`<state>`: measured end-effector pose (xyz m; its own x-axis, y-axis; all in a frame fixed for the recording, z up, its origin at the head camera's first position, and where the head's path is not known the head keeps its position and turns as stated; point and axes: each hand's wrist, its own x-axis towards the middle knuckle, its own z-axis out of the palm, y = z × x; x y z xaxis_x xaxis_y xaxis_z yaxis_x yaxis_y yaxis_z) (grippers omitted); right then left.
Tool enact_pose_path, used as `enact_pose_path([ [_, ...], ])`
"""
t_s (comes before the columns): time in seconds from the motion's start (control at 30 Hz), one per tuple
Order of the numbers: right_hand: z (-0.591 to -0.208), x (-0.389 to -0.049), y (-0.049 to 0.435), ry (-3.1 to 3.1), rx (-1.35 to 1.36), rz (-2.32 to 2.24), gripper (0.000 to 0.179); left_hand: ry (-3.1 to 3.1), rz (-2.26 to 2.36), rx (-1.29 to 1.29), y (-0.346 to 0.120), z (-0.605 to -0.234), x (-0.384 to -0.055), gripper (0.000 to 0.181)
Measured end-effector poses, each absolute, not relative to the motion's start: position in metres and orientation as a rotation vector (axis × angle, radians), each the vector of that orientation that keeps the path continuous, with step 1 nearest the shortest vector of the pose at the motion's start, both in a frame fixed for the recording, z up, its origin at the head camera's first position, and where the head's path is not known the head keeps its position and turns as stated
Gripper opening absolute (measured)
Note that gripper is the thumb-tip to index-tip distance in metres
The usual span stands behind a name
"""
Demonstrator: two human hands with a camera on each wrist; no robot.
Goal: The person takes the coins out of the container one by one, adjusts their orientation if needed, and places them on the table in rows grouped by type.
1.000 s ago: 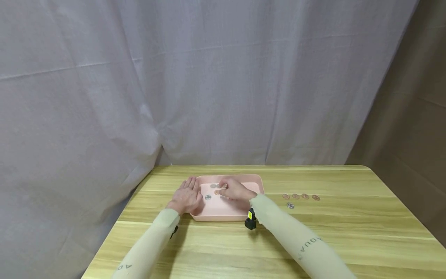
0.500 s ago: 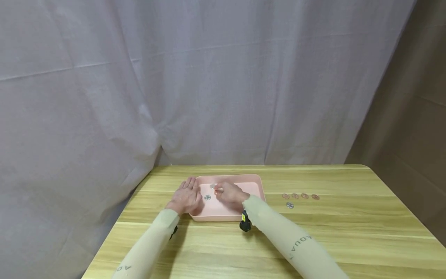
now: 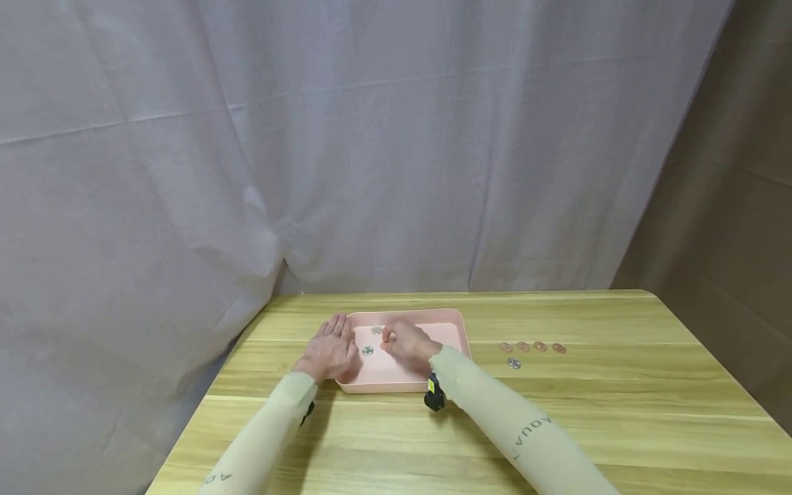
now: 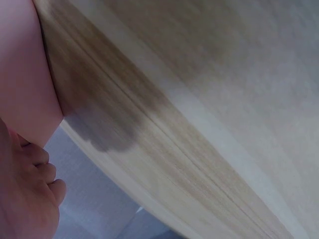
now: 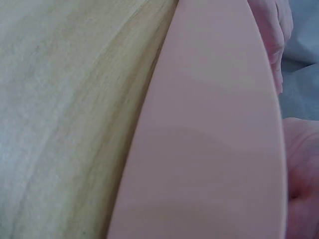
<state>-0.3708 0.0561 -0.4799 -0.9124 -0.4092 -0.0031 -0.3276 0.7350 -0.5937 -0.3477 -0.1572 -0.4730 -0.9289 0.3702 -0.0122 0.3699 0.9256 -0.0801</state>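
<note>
The tray [image 3: 379, 375] lies right of the straight-fingered left hand [image 3: 330, 350], under the right hand [image 3: 408, 341], whose fingers curl at a copper coin [image 3: 384, 346], grip unclear. Picking it up seems the step, calling next for a firm pinch.

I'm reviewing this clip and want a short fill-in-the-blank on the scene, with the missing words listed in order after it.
1. The right hand is over the tray, which is coloured ____.
2. The left hand is at the tray's ____ end, as the person sees it.
3. On the table, right of the tray, ____ copper coins lie in a row.
4. Nearer the person than that row lies one coin coloured ____.

Missing words: pink; left; four; silver.
</note>
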Motion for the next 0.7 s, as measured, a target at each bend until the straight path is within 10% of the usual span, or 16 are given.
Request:
enact_pose_path([
  [0.7,-0.4755,-0.3626,0.0542,2.846,-0.582,-0.949,0.017,-3.073,0.137,-0.590,-0.1575,-0.4727,-0.3490,0.062],
])
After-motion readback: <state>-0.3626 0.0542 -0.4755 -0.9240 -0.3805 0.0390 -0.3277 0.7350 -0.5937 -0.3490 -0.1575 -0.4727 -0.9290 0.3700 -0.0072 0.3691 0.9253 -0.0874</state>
